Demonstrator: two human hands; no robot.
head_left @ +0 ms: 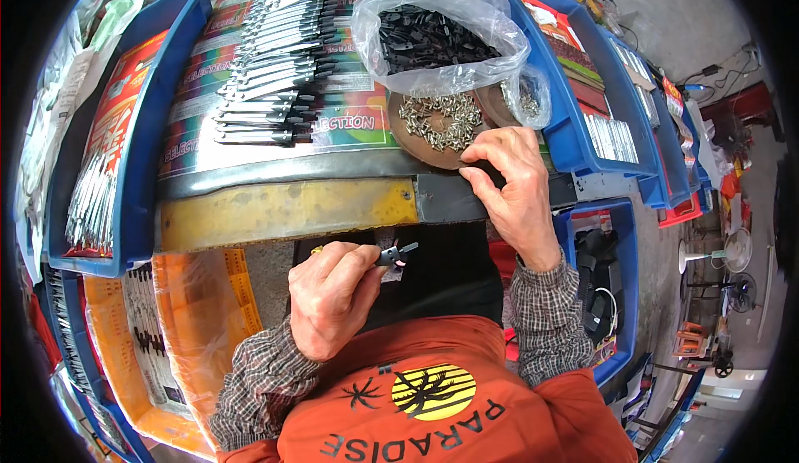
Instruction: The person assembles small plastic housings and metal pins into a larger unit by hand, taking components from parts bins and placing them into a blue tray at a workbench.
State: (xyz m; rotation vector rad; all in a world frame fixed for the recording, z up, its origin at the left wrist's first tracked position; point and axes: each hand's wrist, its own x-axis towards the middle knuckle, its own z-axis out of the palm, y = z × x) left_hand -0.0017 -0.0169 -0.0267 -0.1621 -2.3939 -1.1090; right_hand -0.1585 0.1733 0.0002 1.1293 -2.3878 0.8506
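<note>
My left hand is closed around a small dark part with holes and a short metal tip, in front of the bench edge; most of the part is hidden in the fingers. My right hand is at the near rim of a round brown dish, thumb and forefinger curled close together. Whatever they may pinch is too small to make out. Small shiny screw-like pieces form a ring in that dish. Behind it, an open clear plastic bag holds many black parts.
Slim metal pieces with black ends lie in a long row on the bench. Blue trays flank it at left and right. Below stand an orange lined crate and a blue bin of black items. The bench's front edge is yellow and black.
</note>
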